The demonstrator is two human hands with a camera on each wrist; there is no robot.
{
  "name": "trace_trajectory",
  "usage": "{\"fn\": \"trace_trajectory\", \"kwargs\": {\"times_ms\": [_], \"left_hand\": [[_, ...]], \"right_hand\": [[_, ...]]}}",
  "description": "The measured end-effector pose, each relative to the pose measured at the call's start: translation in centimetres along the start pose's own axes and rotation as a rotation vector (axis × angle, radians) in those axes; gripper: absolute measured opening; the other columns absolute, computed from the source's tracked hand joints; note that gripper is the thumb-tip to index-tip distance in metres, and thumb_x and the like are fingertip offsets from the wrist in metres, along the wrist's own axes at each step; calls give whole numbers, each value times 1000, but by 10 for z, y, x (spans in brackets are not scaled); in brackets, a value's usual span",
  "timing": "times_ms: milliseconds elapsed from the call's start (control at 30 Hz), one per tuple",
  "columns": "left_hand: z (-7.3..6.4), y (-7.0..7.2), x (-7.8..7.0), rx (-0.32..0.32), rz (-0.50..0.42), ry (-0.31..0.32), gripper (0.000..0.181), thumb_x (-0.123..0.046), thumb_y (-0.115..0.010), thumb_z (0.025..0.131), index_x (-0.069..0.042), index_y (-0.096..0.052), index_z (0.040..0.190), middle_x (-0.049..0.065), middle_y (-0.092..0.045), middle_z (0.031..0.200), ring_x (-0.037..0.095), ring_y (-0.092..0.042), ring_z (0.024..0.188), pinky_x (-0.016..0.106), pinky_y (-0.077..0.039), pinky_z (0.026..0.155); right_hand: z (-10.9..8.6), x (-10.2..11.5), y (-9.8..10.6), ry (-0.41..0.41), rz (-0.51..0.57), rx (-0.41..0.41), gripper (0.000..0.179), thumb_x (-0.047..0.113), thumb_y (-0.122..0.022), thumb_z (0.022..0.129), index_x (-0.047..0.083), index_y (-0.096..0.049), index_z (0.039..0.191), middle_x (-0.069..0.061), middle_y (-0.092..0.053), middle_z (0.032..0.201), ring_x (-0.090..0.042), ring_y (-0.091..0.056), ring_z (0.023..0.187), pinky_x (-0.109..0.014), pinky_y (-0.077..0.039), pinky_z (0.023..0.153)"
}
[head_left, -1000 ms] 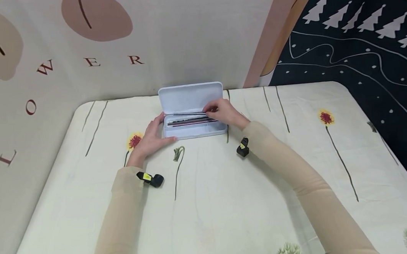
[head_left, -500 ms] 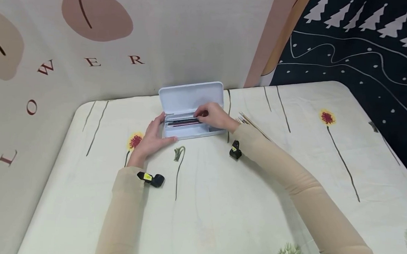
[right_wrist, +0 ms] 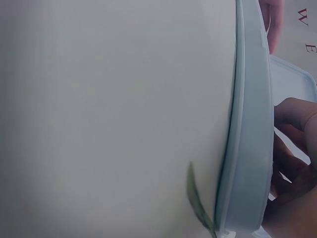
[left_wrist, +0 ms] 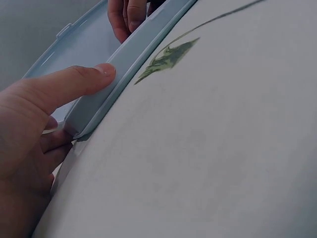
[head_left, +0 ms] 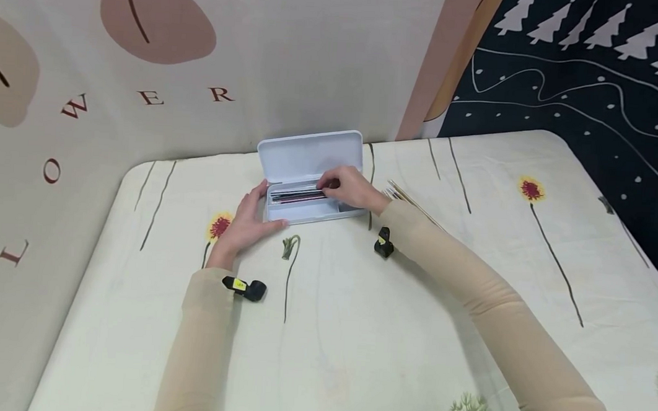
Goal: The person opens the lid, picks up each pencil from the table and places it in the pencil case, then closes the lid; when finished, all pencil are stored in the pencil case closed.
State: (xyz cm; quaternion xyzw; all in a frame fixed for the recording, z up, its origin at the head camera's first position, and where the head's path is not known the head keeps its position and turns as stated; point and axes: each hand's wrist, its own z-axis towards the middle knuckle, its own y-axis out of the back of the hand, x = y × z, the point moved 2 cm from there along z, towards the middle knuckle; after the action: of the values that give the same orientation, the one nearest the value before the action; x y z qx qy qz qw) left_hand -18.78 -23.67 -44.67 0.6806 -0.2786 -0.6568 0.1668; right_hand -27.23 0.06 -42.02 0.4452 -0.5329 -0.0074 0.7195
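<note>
Sleeves (head_left: 486,289) are plain beige; black wrist cameras (head_left: 255,291) bear yellow labels (head_left: 239,284).

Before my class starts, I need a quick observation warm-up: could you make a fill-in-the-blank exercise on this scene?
1. The lid of the case is ____.
2. The left hand holds the case, with its ____ across the front edge.
3. Past the right hand, some thin sticks lie outside the case, on its ____ side.
4. The printed flower near the left hand has a red middle and a ____ border.

Missing words: open; thumb; right; yellow.
</note>
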Motion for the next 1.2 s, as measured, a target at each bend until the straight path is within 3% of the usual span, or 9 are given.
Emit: {"fn": "trace_trajectory", "kwargs": {"times_ms": [533,800,1200], "left_hand": [[0,1,-1,0,-10,-8,103,-25,-80,80,-9,-12,155,12,-25,155,28,-15,142,47,-10,116],[-1,0,0,-4,-17,2,102,-24,-80,80,-10,-13,155,12,-26,155,28,-15,143,47,-8,116],[-2,-1,-2,-8,-18,-12,103,-22,-80,79,-10,-12,155,13,-25,155,30,-15,143,48,-8,115]], "right_hand": [[5,4,0,-18,-69,-56,18,0,-63,88,-1,-73,103,-10,-70,101,-20,-61,98,-28,-45,88],[5,6,-1,-12,-179,-75,17,5,-67,88,6,-76,102,-6,-71,105,-21,-59,105,-33,-40,95],[-9,-2,14,-35,44,-109,17,1,-63,89,-3,-72,103,-12,-70,101,-22,-60,97,-29,-46,89]]}}
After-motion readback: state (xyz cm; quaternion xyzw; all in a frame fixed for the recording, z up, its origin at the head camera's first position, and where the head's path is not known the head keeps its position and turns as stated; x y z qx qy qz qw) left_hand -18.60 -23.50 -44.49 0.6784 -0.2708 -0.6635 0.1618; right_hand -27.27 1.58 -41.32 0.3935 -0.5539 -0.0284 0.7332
